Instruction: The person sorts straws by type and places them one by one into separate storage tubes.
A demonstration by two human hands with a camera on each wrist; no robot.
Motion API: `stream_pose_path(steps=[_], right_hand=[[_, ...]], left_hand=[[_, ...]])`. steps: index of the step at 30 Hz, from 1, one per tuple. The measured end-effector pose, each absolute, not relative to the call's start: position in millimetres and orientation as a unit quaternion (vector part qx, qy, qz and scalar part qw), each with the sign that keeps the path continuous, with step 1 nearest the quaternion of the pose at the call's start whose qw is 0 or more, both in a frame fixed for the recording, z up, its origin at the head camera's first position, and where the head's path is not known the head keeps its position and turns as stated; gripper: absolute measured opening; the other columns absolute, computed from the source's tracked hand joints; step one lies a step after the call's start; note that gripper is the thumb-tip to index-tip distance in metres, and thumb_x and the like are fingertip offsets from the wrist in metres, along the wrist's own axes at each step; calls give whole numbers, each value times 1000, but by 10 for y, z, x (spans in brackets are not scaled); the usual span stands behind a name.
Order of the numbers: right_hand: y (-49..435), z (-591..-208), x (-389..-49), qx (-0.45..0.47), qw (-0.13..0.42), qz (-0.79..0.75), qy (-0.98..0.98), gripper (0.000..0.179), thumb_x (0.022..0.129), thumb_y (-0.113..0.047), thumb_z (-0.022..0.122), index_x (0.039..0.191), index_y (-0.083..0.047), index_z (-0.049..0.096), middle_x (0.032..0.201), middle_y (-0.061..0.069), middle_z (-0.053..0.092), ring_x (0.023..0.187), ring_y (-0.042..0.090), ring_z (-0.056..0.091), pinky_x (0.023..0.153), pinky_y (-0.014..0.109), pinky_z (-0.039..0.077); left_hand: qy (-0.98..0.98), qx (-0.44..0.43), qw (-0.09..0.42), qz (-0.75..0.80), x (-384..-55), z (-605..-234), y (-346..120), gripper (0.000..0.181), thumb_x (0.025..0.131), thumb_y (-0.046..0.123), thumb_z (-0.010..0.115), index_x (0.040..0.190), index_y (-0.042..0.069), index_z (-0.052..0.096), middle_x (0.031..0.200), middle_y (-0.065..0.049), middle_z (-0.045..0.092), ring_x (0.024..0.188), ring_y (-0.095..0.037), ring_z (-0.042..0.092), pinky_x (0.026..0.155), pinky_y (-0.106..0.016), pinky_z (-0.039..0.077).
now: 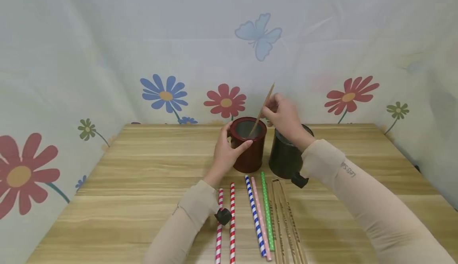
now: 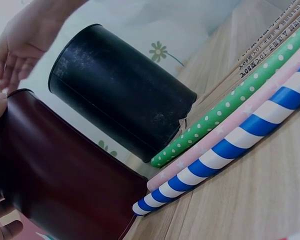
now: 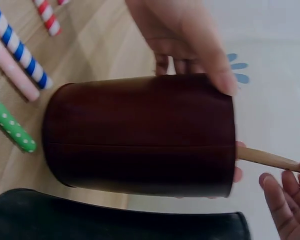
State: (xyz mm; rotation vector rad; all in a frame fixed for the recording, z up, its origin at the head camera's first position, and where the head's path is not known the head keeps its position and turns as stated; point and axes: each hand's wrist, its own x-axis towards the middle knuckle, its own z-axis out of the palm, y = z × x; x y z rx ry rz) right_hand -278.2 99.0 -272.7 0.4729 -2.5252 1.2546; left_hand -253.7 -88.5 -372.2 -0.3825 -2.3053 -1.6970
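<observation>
striped straw (image 1: 232, 238) nearest; left hand (image 1: 225, 151) grips red cup (image 1: 249, 155); right hand (image 1: 285, 116) pinches wooden stick (image 1: 259, 116), lower end inside.

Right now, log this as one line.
left hand: grips dark-red cup | right hand: pinches tan stick, lower end inside dark-red cup | black cup: alongside | straws: on table

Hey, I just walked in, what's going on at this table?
A person is holding the red cup with their left hand, while the right hand grips a stick that slants down into the cup's opening. The black cup stands upright beside it, partly hidden by the right arm. In front of the cups, five patterned straws and more sticks lie on the table.
</observation>
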Motion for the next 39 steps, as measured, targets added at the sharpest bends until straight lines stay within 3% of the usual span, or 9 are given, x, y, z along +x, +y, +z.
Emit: stream_pose_path(steps=[7, 15, 20, 28, 35, 39], right_hand=[[930, -2796, -2774, 166, 107, 335, -921, 19, 91, -21, 59, 100, -4, 60, 98, 14, 67, 87, 27, 62, 76, 39, 52], [901, -2792, -2772, 147, 64, 270, -949, 20, 91, -22, 61, 99, -4, 62, 95, 13, 67, 70, 21, 55, 65, 32, 47], [971, -2743, -2751, 128, 49, 266, -954, 22, 91, -25, 61, 101, -5, 63, 103, 13, 68, 85, 26, 62, 76, 39, 52], [1153, -2570, -2573, 145, 60, 275, -949, 27, 92, -22, 61, 110, -2, 62, 109, 17, 67, 101, 33, 62, 88, 47, 50], [1286, -2469, -2298, 175, 84, 276, -941, 29, 91, -20, 63, 113, -2, 62, 104, 16, 68, 95, 32, 64, 87, 47, 51], [1353, -2453, -2122, 190, 80, 275, -939, 30, 90, -20, 65, 115, -3, 63, 98, 13, 68, 83, 26, 62, 74, 41, 52]], left_hand=[[-793, -131, 118, -583, -2543, -3717, -893, 89, 80, 37, 77, 149, 11, 28, 143, -10, 45, 130, -27, 42, 110, -49, 38], [-797, -119, 123, -579, -2543, -3726, -887, 88, 80, 33, 77, 149, 8, 28, 143, -10, 46, 130, -28, 43, 109, -50, 39], [-797, -121, 126, -577, -2548, -3729, -882, 88, 80, 35, 77, 148, 10, 29, 143, -10, 47, 130, -27, 44, 109, -51, 38], [-796, -121, 122, -580, -2545, -3713, -881, 88, 79, 35, 78, 149, 12, 28, 143, -10, 46, 130, -27, 43, 109, -51, 39], [-802, -115, 126, -572, -2558, -3724, -881, 87, 80, 34, 77, 149, 11, 29, 142, -11, 47, 130, -27, 44, 108, -49, 40], [-803, -116, 124, -571, -2566, -3732, -878, 88, 80, 33, 77, 149, 11, 28, 142, -10, 46, 130, -26, 44, 108, -48, 41]])
